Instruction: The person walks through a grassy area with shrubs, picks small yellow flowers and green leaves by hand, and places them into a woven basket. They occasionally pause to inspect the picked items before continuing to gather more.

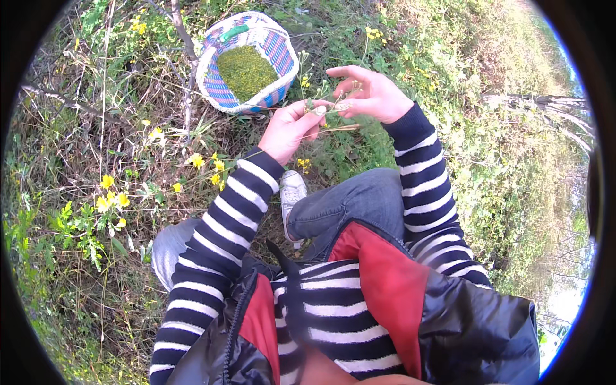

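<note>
My left hand [296,127] is closed in a pinch around the thin green stems of a wildflower sprig [312,82], which carries small buds and yellow flower heads. Close by on the right, my right hand [375,96] has its fingers apart, with the thumb near the sprig's small buds. Beyond my left hand, a woven basket [285,58] in blue, pink and white sits on the ground. Loose yellow-green flower heads [246,72] fill its bottom. A small green object [235,32] lies against its far inner wall.
Yellow flowers [110,200] grow among dry grass at the left. A thin woody trunk [187,77] rises beside the basket. My bent knee [378,192] and white shoe [293,192] lie below the hands. Bare branches [545,102] stand at the far right.
</note>
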Action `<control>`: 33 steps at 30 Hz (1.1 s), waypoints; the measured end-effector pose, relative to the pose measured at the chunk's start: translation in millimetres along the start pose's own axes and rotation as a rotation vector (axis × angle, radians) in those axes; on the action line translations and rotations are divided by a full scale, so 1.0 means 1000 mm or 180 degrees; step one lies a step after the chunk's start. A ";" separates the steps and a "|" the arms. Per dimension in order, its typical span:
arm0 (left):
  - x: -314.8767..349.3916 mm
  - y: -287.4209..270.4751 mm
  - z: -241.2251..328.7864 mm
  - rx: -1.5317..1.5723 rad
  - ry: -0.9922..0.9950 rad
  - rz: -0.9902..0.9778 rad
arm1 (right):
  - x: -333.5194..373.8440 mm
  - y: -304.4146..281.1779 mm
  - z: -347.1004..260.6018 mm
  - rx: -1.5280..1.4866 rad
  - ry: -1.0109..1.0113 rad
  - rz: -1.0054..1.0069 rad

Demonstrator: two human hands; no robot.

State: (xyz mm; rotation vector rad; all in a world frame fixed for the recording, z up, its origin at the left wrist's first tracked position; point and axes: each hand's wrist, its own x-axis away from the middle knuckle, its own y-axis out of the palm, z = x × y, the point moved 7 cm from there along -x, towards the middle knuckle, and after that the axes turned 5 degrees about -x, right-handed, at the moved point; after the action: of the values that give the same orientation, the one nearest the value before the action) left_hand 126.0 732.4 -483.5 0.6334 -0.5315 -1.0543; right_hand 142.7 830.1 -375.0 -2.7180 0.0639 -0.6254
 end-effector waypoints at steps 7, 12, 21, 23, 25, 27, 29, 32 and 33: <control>-0.001 -0.010 -0.004 0.0022 0.0034 0.0268 | 0.000 0.020 0.005 0.0197 0.0395 -0.0445; -0.002 -0.015 -0.008 0.0214 -0.0075 0.0345 | -0.002 0.020 -0.001 0.0516 0.0122 -0.0397; -0.001 -0.018 -0.011 0.0391 -0.0165 0.0445 | -0.009 0.004 0.009 0.0109 0.0246 0.0076; -0.001 -0.019 -0.012 0.0599 -0.0195 0.0467 | -0.008 -0.002 0.006 -0.0114 0.0177 0.0250; -0.003 -0.017 -0.012 0.0631 -0.0140 0.0307 | -0.005 -0.006 0.000 -0.0418 0.0085 0.0316; -0.003 -0.015 -0.014 0.0800 -0.0094 0.0215 | -0.003 -0.012 -0.010 -0.0817 -0.0107 0.0379; -0.003 -0.022 -0.021 0.0762 -0.0217 0.0428 | 0.006 -0.039 -0.019 -0.1203 -0.0407 0.1232; -0.002 -0.034 -0.027 0.0404 -0.0301 0.0752 | 0.002 -0.019 -0.010 -0.1506 -0.0062 0.0352; -0.003 -0.035 -0.026 0.0391 -0.0225 0.0779 | 0.000 -0.004 -0.002 -0.1553 0.0194 -0.0058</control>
State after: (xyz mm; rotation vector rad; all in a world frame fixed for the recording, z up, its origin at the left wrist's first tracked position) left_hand 121.0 728.4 -526.9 0.6228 -0.7207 -0.8196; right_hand 141.5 833.5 -372.1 -3.1668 0.2354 -0.7836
